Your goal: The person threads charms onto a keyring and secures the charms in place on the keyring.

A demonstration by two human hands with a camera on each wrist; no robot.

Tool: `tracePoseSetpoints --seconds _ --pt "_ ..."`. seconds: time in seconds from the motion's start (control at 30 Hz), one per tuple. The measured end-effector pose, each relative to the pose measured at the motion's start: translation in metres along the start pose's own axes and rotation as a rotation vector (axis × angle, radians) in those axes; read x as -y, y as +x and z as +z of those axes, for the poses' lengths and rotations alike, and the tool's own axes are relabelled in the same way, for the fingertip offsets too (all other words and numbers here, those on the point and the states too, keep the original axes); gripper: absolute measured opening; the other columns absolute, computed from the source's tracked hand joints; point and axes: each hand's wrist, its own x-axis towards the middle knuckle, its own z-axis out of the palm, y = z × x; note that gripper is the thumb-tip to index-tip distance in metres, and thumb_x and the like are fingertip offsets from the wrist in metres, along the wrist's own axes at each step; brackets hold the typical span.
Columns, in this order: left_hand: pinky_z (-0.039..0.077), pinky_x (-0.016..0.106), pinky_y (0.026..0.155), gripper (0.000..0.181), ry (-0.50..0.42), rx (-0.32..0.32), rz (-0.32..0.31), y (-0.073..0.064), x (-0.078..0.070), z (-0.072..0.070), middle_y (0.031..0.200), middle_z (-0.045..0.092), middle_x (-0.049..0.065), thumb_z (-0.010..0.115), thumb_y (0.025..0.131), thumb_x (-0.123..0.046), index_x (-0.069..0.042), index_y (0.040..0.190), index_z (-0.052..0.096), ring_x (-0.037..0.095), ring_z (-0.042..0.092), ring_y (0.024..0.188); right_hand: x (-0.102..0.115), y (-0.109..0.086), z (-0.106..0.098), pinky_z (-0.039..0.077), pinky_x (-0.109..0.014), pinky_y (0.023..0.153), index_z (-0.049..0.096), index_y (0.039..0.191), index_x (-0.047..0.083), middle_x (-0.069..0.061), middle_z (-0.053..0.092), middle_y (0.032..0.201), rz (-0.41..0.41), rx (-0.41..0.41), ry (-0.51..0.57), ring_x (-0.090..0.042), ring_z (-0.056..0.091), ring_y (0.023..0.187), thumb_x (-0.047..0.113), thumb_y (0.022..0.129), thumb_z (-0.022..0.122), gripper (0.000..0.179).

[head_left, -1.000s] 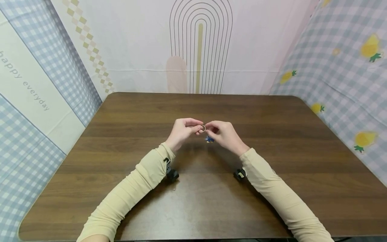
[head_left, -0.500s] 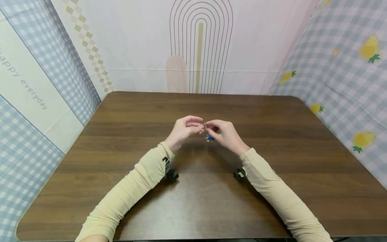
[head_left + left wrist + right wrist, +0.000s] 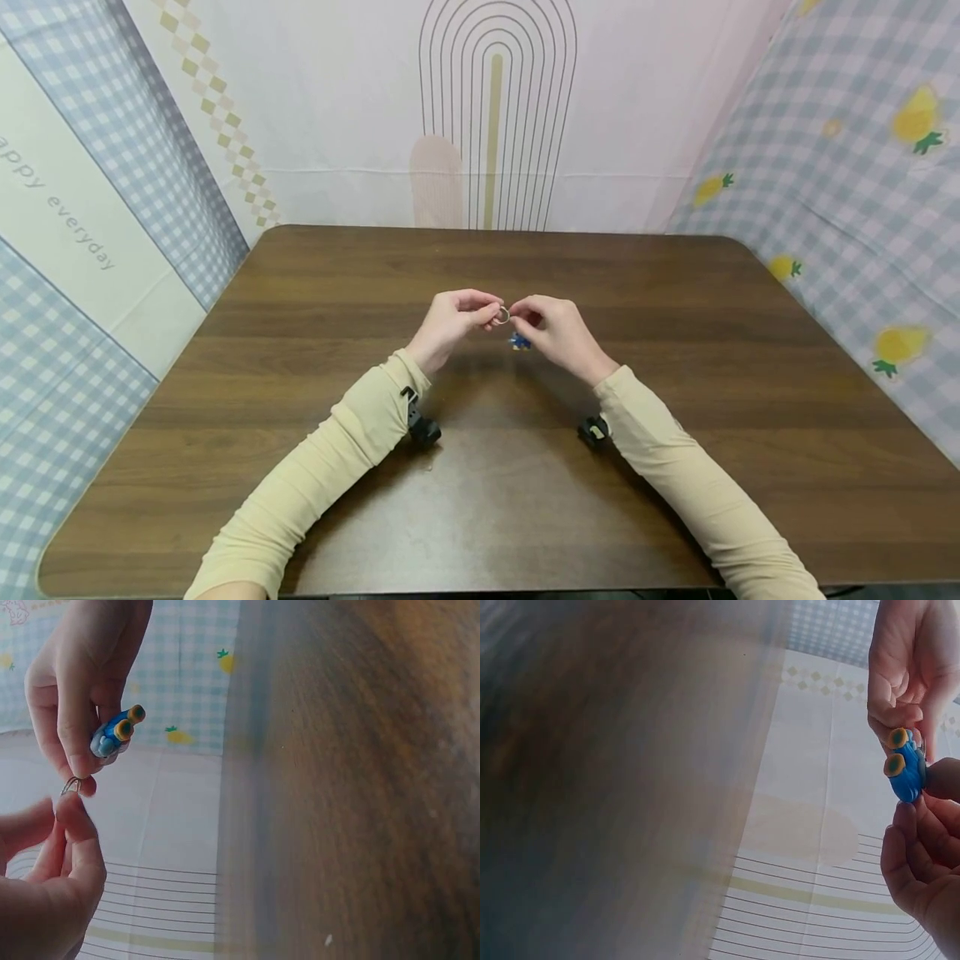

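Observation:
Above the middle of the table, both hands work at a small metal key ring. My left hand pinches the ring between thumb and fingertips. Opposite it, my right hand pinches the keychain at the ring's other side, its fingertips right at the metal. A small blue figurine with orange-yellow feet hangs below the right fingers. In the left wrist view the ring shows as thin loops between the two hands' fingertips. The figurine overlaps the right fingertips in the right wrist view, and the ring there is mostly hidden.
The brown wooden table extends on all sides below the hands. A tiny pale speck lies near the left forearm. Dark wrist cameras hang under both sleeves. A white patterned cloth stands behind the table, with checked cloths at the sides.
The left fingers were spread a little wider half a second ago and now lie closer together at the ring. The ring has turned slightly. The right hand has barely moved.

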Motion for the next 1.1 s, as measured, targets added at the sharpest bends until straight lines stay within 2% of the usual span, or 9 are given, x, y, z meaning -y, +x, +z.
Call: tracePoseSetpoints --seconds 0.1,0.2,0.3,0.53,0.7,0.77,0.93,1.03,1.1 --pt "0.052 0.051 0.095 0.029 0.012 0.061 -0.024 0.0001 -0.0005 0.0002 0.089 0.071 0.005 0.064 0.089 0.002 0.011 0.116 0.061 0.008 0.066 0.074 0.0003 0.0003 -0.0009 0.056 -0.033 0.066 0.071 0.094 -0.002 -0.012 0.071 0.083 0.015 -0.014 0.003 -0.018 0.063 0.07 0.002 0.086 0.069 0.009" --pt "0.051 0.053 0.098 0.033 0.003 0.092 -0.052 0.0002 -0.0006 0.0009 0.086 0.07 0.005 0.063 0.088 0.006 0.012 0.12 0.058 0.007 0.066 0.072 0.0006 0.0004 -0.0016 0.056 -0.033 0.066 0.071 0.094 -0.001 -0.011 0.071 0.083 0.031 -0.017 0.007 -0.018 0.063 0.071 0.002 0.086 0.069 0.008" --pt "0.052 0.053 0.096 0.032 -0.007 0.073 -0.075 0.0002 0.0 0.001 0.08 0.069 0.003 0.061 0.088 0.008 0.014 0.119 0.056 0.008 0.066 0.068 0.0005 0.0 -0.0017 0.056 -0.032 0.067 0.071 0.094 -0.001 -0.011 0.071 0.083 0.033 -0.008 0.006 -0.018 0.062 0.071 0.003 0.086 0.069 0.009" --pt "0.058 0.036 0.079 0.022 0.025 -0.013 -0.057 0.0006 0.0013 -0.0008 0.079 0.068 0.005 0.062 0.089 0.005 0.014 0.109 0.064 0.008 0.063 0.065 0.001 -0.0006 -0.0012 0.055 -0.03 0.067 0.071 0.096 -0.002 -0.009 0.069 0.079 0.022 0.037 0.007 -0.016 0.061 0.07 0.002 0.085 0.07 0.012" --pt "0.056 0.034 0.076 0.021 0.059 0.012 -0.07 0.0008 0.0013 -0.0003 0.076 0.064 0.001 0.058 0.093 0.001 0.013 0.11 0.064 0.009 0.06 0.067 0.0007 -0.0011 0.0008 0.055 -0.03 0.065 0.071 0.095 -0.002 -0.011 0.069 0.08 0.014 0.075 -0.02 -0.016 0.061 0.07 0.002 0.085 0.069 0.011" --pt "0.055 0.034 0.075 0.022 0.075 0.038 -0.082 0.0005 0.001 0.0001 0.078 0.063 0.005 0.056 0.095 -0.001 0.012 0.111 0.063 0.011 0.059 0.069 0.0008 -0.0014 0.0012 0.055 -0.03 0.065 0.072 0.093 -0.002 -0.011 0.07 0.08 0.006 0.074 -0.024 -0.016 0.061 0.07 0.001 0.085 0.068 0.009" --pt "0.055 0.047 0.086 0.023 0.088 0.078 -0.086 -0.0014 -0.0005 0.0014 0.085 0.066 0.008 0.059 0.093 -0.002 0.011 0.113 0.061 0.016 0.061 0.072 0.0013 -0.0015 0.0004 0.055 -0.03 0.064 0.072 0.091 -0.001 -0.01 0.07 0.08 -0.015 0.062 -0.038 -0.017 0.061 0.069 0.001 0.085 0.068 0.007" --pt "0.052 0.054 0.093 0.025 0.071 0.054 -0.07 -0.0025 -0.0009 0.0017 0.088 0.068 0.01 0.06 0.092 0.001 0.012 0.114 0.061 0.015 0.064 0.071 0.0016 -0.0015 -0.0006 0.055 -0.03 0.064 0.072 0.091 -0.001 -0.011 0.07 0.08 -0.014 0.07 -0.048 -0.017 0.062 0.07 0.001 0.085 0.068 0.007" --pt "0.053 0.054 0.092 0.024 0.08 0.028 -0.054 -0.0031 -0.0006 0.0017 0.093 0.069 0.017 0.059 0.091 0.003 0.012 0.113 0.062 0.014 0.065 0.069 0.0012 -0.0015 -0.0005 0.055 -0.03 0.065 0.072 0.091 -0.001 -0.011 0.07 0.081 -0.013 0.079 -0.047 -0.017 0.062 0.07 0.001 0.085 0.068 0.007"
